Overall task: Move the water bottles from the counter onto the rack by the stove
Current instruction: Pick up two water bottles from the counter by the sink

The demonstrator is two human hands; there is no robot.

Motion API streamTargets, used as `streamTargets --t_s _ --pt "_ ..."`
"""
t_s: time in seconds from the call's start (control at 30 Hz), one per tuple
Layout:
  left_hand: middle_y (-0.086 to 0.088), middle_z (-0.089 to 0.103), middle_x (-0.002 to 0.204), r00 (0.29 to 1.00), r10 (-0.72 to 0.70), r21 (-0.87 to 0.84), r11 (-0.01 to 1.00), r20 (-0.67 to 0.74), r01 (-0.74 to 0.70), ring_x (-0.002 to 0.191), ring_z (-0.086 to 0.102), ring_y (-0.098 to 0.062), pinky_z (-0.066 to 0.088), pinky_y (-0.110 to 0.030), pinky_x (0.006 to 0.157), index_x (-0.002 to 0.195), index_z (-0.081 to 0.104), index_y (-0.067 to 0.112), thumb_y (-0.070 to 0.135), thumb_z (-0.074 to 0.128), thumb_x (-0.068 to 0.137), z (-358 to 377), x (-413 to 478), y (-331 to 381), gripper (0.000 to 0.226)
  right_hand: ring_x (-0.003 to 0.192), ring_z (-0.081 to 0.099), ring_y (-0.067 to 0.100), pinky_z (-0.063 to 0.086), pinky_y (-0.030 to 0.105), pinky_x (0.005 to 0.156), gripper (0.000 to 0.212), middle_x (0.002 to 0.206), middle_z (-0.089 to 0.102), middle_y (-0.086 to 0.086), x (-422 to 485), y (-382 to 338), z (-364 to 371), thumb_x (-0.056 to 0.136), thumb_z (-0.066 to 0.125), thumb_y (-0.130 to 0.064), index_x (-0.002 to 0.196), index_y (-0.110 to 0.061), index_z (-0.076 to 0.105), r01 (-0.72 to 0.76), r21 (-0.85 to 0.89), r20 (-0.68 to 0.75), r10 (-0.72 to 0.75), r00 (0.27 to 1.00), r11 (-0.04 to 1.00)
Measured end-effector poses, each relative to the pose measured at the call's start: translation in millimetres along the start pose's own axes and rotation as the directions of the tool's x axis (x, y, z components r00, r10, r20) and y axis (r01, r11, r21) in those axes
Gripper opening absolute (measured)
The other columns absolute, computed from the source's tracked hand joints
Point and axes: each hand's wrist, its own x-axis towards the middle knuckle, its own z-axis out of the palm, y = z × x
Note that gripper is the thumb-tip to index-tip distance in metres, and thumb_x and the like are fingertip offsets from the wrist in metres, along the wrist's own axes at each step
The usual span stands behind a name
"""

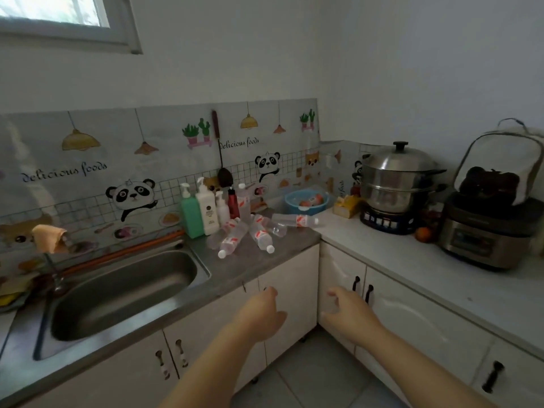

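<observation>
Several clear water bottles with red-and-white labels and white caps lie in a heap on the grey counter (282, 248) in the corner. One bottle (232, 239) points toward me, another (261, 236) lies beside it, and a third (295, 220) rests farther back on its side. One more bottle (243, 201) stands upright against the wall. My left hand (262, 315) and my right hand (346, 312) reach forward below the counter edge, in front of the cabinet doors, both empty with fingers loosely apart. No rack is in view.
A steel sink (123, 290) lies left of the bottles. Pump dispensers (203, 210) stand by the wall. A blue bowl (306, 200), a steel steamer pot (397, 184) on a cooker and a rice cooker (482, 234) occupy the right counter.
</observation>
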Motion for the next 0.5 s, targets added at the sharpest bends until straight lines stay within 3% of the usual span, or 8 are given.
streamTargets --t_s 0.1,0.3,0.5 --pt "-0.009 0.047 0.139 1.0 -0.006 -0.004 1.0 -0.02 0.006 0.125 0.048 -0.024 0.041 -0.033 0.101 0.14 0.033 0.013 0.031 0.051 0.093 -19.5 60.7 -11.1 0.052 0.123 0.047 0.021 0.04 0.025 0.094 0.057 0.14 0.043 0.01 62.8 -13.9 -2.6 0.09 0.056 -0.029 0.14 -0.014 0.033 -0.001 -0.011 -0.007 0.001 1.0 1.0" --pt "-0.008 0.059 0.122 0.999 -0.01 -0.015 1.0 -0.046 0.01 0.108 0.058 -0.025 0.049 -0.037 0.093 0.123 0.049 0.013 0.032 0.05 0.09 -59.0 175.5 -25.2 0.038 0.123 0.048 0.019 0.042 0.027 0.096 0.055 0.139 0.045 0.006 174.3 -39.6 -7.9 0.09 0.056 -0.027 0.139 -0.018 0.035 0.006 -0.016 -0.03 -0.007 1.0 1.0" --pt "-0.007 0.059 0.124 0.999 -0.032 -0.081 0.996 -0.01 0.032 0.11 0.059 -0.023 0.049 -0.038 0.096 0.129 0.047 0.018 0.03 0.051 0.09 -64.5 256.6 -28.7 0.042 0.114 0.051 0.017 0.042 0.022 0.083 0.054 0.13 0.05 0.005 266.8 -38.8 -8.1 0.089 0.057 -0.022 0.139 -0.018 0.037 -0.008 -0.014 0.016 0.009 1.0 1.0"
